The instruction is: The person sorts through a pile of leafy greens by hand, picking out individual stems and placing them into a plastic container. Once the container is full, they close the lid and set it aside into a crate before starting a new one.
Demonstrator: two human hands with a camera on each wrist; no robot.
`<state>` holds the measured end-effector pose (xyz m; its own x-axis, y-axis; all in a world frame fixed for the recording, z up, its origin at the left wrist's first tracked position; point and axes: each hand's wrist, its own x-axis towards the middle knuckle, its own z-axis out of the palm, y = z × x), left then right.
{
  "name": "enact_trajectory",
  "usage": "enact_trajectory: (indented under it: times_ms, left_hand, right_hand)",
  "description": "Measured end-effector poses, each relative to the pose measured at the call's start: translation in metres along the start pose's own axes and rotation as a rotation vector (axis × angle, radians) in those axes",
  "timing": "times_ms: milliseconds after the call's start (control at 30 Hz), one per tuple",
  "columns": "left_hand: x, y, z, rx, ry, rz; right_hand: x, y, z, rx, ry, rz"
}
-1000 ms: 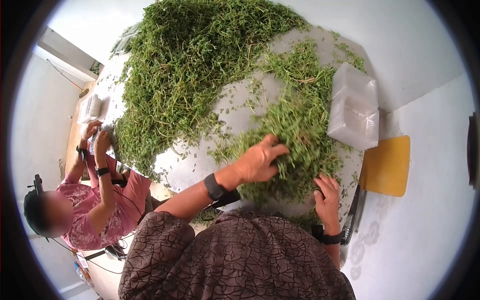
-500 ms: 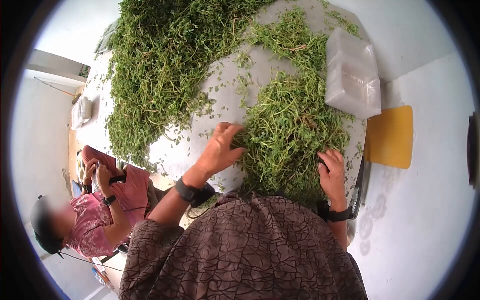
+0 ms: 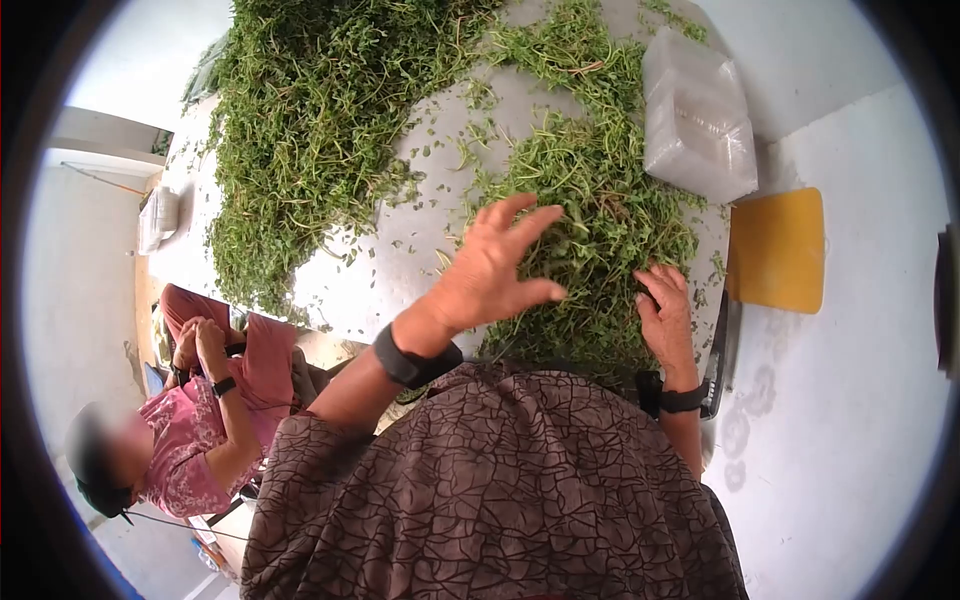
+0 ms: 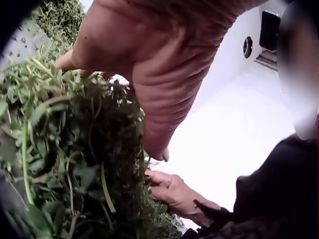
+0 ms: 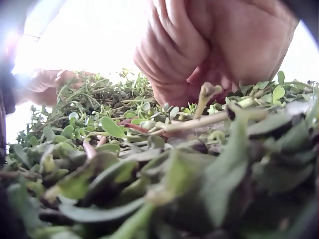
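In the head view a heap of leafy, purslane-like greens (image 3: 600, 235) lies at the near side of the pale table (image 3: 420, 200). My left hand (image 3: 495, 265) is over its left part, thumb and fingers spread apart. From the left wrist view, the fingertips of that hand (image 4: 149, 64) come right to the top of the stems. My right hand (image 3: 665, 315) rests against the heap's right edge with its fingers loosely bent. Leaves and stems (image 5: 174, 149) fill the lower right wrist view, with the right hand (image 5: 214, 50) above them and its fingertips partly hidden.
A much larger pile of greens (image 3: 310, 130) covers the table's far left. Stacked clear plastic boxes (image 3: 700, 120) stand at the right edge, near a yellow board (image 3: 775, 250). Another person in pink (image 3: 200, 430) sits at the left, beside the table.
My left hand swept off the heap to its left side, then came back over it with fingers spread. The right hand stays at the right edge. The other person's hands dropped from table to lap.
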<state>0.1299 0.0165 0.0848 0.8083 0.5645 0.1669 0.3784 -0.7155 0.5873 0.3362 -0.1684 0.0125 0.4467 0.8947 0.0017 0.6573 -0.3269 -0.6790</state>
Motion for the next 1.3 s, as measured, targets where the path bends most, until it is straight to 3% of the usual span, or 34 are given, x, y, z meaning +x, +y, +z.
enact_trajectory:
  times_ms: [100,233,333,400,500,533,600,633,700,733,800,833,900,933,1000,1133,1200,1233,1300]
  left_hand:
    - [-0.002,0.007,0.029,0.159,-0.003,0.009]
    - [0.019,-0.008,0.024,-0.001,-0.113,-0.016]
    - [0.03,-0.027,-0.004,-0.29,0.147,-0.009]
    - [0.035,-0.031,-0.035,-0.32,0.281,-0.07]
    - [0.042,-0.054,-0.062,-0.556,0.331,-0.211]
    - [0.042,-0.06,-0.068,-0.454,0.33,-0.297]
    - [0.048,-0.072,-0.07,0.035,0.315,-0.416]
    - [0.048,-0.067,-0.068,0.033,0.314,-0.41]
    - [0.049,-0.046,-0.059,0.165,0.281,-0.327]
    - [0.054,-0.04,-0.056,0.043,0.177,-0.331]
    - [0.063,-0.039,-0.036,0.128,0.004,-0.091]
    - [0.068,-0.03,-0.028,0.126,0.01,-0.09]
    - [0.081,-0.008,-0.012,0.174,-0.292,0.066]
    - [0.088,-0.001,-0.004,0.173,-0.286,0.07]
    - [0.099,0.006,0.013,0.229,-0.517,0.125]
    - [0.118,0.014,0.035,0.265,-0.609,0.104]
    - [0.125,0.015,0.036,0.23,-0.75,0.066]
    - [0.119,0.006,0.041,0.152,-0.599,0.143]
    - [0.12,-0.016,0.041,-0.009,-0.513,0.201]
  right_hand:
    - [0.0,0.0,0.001,0.005,0.011,0.0]
    - [0.0,-0.002,-0.001,0.01,-0.003,-0.003]
    - [0.0,-0.001,0.001,0.026,0.02,-0.008]
    - [0.0,0.001,0.001,0.034,0.023,-0.012]
    - [0.0,-0.001,0.001,0.041,0.023,-0.009]
    - [0.0,-0.002,0.0,0.039,0.017,0.003]
    - [0.0,-0.002,0.001,0.044,0.015,0.009]
    - [0.0,-0.001,0.001,0.048,0.011,0.017]
    - [0.0,0.001,0.001,0.037,0.011,0.007]
    - [0.001,0.001,0.002,0.03,0.004,-0.005]
    - [0.001,0.002,0.002,0.018,0.012,-0.011]
    - [0.001,0.002,0.002,0.01,0.019,-0.017]
    - [0.001,-0.001,0.002,0.02,0.025,-0.013]
    - [0.001,-0.002,0.001,0.032,0.028,-0.004]
    - [0.003,-0.004,0.0,0.023,0.03,-0.017]
    - [0.002,-0.006,-0.002,-0.017,0.031,-0.021]
    - [0.001,-0.007,-0.002,-0.004,0.02,-0.021]
    - [0.001,-0.007,-0.002,0.002,0.015,-0.004]
    - [0.002,-0.005,0.0,0.01,0.022,-0.006]
